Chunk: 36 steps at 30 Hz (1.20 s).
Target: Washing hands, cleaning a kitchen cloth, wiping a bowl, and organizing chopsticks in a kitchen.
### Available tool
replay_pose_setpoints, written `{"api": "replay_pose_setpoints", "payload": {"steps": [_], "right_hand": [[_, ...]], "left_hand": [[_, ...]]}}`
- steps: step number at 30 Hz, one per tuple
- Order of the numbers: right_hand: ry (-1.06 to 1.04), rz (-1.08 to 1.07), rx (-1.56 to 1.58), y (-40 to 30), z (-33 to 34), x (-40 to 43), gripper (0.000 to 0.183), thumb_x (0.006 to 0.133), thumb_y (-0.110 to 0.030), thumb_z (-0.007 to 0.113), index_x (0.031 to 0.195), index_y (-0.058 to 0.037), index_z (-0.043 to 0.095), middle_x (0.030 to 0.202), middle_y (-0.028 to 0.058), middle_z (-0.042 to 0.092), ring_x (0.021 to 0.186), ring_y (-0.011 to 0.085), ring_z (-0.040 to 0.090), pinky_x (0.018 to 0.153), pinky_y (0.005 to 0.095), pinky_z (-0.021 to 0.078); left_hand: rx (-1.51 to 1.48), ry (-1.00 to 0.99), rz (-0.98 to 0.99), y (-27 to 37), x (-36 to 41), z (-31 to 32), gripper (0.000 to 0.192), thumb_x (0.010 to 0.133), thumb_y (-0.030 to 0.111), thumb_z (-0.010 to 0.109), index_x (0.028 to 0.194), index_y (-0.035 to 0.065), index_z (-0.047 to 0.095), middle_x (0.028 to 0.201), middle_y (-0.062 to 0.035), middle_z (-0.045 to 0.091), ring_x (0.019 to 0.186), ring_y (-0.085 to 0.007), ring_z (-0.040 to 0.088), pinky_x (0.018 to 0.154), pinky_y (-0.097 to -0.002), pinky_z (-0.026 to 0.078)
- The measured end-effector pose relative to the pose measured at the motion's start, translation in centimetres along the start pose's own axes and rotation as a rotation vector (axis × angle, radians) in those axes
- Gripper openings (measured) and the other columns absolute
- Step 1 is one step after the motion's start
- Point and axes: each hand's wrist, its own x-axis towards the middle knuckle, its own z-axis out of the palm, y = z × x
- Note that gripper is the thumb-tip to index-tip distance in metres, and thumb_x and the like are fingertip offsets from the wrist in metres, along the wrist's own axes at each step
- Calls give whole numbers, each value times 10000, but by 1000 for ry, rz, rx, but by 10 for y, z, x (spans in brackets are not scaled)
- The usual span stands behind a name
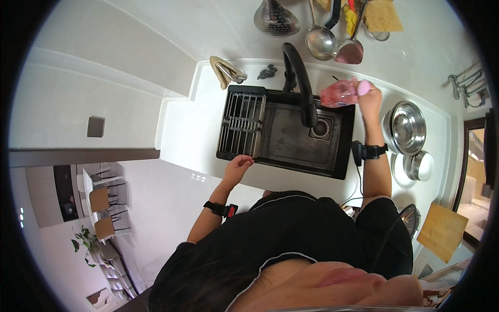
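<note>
A black sink (296, 136) lies in the white counter, a curved black faucet (302, 78) arching over its basin. My right hand (369, 97) is around the neck end of a clear bottle of pink liquid (340, 93), near the pink cap, at the sink's back right corner. The bottle is tilted on its side, and its base points left. At the sink's front left edge is my left hand (238, 168), fingers bent at the corner of a metal draining rack (241, 124); whether they grip it is unclear.
Metal bowls (408, 128) stand right of the sink. Behind it lie a steel wool scourer (267, 72) and a folded beige cloth (224, 72). A ladle (321, 42), a spatula (351, 51) and a perforated metal utensil (276, 18) hang at the wall. A wooden board (442, 232) is at the far right.
</note>
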Motion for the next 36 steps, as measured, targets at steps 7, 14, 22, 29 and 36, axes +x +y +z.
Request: {"api": "replay_pose_setpoints", "payload": {"steps": [7,14,22,29,36], "right_hand": [[208,168,155,26,-56,76,425,850,-396,782,799,23,734,690,31,669,650,109,600,624,280,489],[156,58,-184,88,-49,108,421,847,-403,778,858,17,759,724,58,703,702,123,640,681,285,511],[160,13,-239,142,-21,138,435,817,-491,764,868,-59,778,735,73,727,707,136,671,684,308,517],[241,-27,-450,123,-5,135,509,811,-591,705,906,-96,777,785,130,731,759,277,715,720,378,541],[220,64,-221,126,-10,115,518,757,-329,809,1186,-86,650,800,114,687,743,259,676,707,365,538]], "left_hand": [[-3,54,-18,-15,-12,-10,187,965,54,573,1137,10,632,1048,-77,711,1000,-158,655,914,-292,508],[-62,49,-21,-14,-16,-11,185,972,55,564,1139,13,633,1057,-75,707,1003,-159,651,917,-292,504],[-28,11,-39,-20,-14,-26,209,985,112,565,1177,53,623,1110,-50,698,1036,-151,633,901,-304,486],[-20,2,-42,-3,-5,-18,194,967,50,561,1143,4,628,1048,-69,706,986,-144,646,911,-285,505],[59,-101,8,7,15,-7,189,958,59,589,1133,12,639,1031,-58,710,957,-138,655,890,-277,509]]}}
